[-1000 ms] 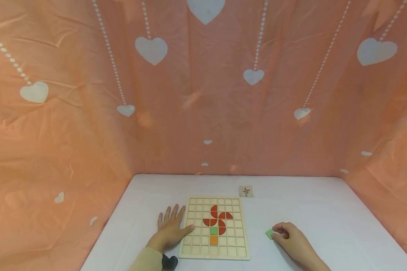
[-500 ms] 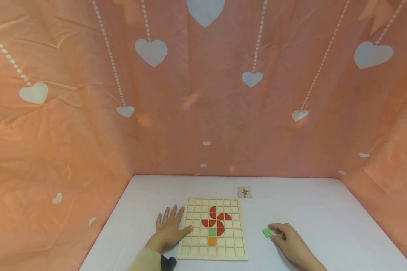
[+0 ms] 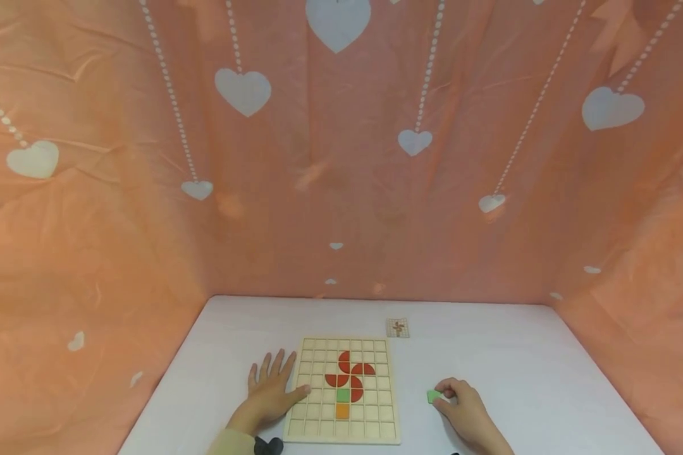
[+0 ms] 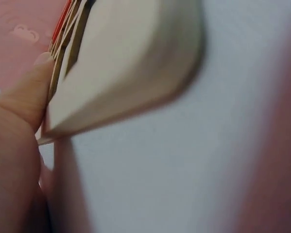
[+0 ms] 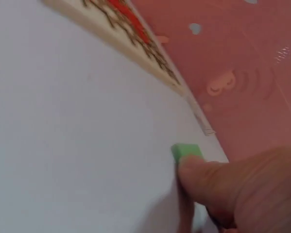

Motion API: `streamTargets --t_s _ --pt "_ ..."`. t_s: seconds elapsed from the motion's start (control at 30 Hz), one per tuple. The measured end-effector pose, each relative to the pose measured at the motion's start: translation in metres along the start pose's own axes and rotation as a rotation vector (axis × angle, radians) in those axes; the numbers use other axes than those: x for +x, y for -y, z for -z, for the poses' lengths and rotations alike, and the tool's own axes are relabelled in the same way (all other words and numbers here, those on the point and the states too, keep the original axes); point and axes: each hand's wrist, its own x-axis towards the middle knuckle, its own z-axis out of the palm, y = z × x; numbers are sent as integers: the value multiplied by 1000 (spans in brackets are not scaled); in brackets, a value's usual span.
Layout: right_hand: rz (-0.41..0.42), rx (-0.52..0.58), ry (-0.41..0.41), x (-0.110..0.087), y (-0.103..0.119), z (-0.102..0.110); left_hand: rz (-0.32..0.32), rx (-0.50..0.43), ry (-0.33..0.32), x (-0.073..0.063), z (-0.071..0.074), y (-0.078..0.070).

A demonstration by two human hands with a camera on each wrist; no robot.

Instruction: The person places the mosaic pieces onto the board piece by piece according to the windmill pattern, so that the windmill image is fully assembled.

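My right hand [image 3: 461, 407] pinches a small green square tile [image 3: 433, 396] between thumb and fingers, to the right of the board. The same green tile [image 5: 188, 149] shows past the thumb tip in the right wrist view. A wooden grid board [image 3: 313, 431] lies on the white table. Set in its squares are red quarter-round tiles [image 3: 355, 388] in a pinwheel, with a green tile [image 3: 343, 395] and an orange tile [image 3: 342, 411] below them. Spread flat at the board's left edge is my left hand [image 3: 270, 395], its thumb [image 4: 31, 87] resting over the frame.
A small picture card [image 3: 398, 327] printed with a pinwheel pattern lies behind the board's far right corner. The white table [image 3: 489, 347] meets an orange curtain [image 3: 296, 215] with white hearts at its back and sides.
My right hand has moved slightly left toward the board with the green tile in its pinch. The head view has shifted a little; my left hand stays at the board's edge.
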Motion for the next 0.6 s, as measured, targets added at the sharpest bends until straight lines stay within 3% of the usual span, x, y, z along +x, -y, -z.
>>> streamTargets --t_s 0.3,0.6 --pt "-92 122 17 -1 -1 0 -4 9 -14 0 3 0" --pt "-62 108 72 -7 15 -4 -9 27 -18 1 -3 3"
